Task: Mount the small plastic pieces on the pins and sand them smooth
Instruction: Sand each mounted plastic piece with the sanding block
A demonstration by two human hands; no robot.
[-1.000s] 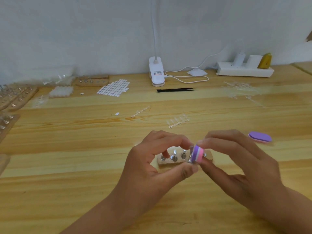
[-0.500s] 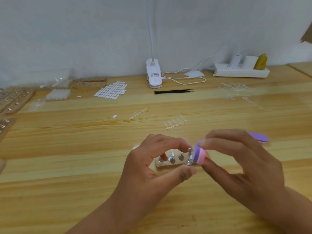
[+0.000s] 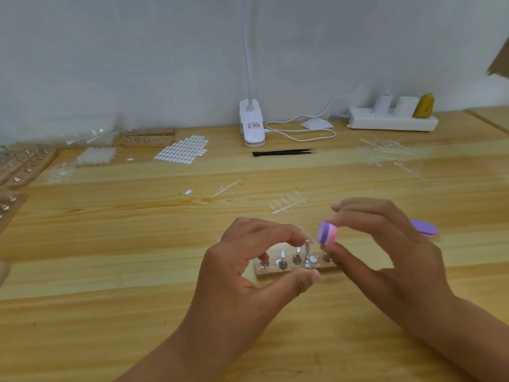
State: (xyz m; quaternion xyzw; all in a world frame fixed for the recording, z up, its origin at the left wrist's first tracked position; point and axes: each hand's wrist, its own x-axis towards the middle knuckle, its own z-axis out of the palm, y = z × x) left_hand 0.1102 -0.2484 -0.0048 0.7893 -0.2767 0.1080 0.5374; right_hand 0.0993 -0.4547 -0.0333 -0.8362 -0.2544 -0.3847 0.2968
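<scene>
Your left hand [image 3: 248, 274] pinches a pin [image 3: 307, 253] between thumb and forefinger; your right hand [image 3: 385, 260] pinches the block [image 3: 327, 233] just beside it.

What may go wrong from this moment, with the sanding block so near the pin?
The left hand pinches one thin pin between forefinger and thumb; a hard push from the sanding block in the right hand may tilt it or slip it from the grip. The neighbouring pins on the wooden base stand close, so the block might strike them too.
</scene>
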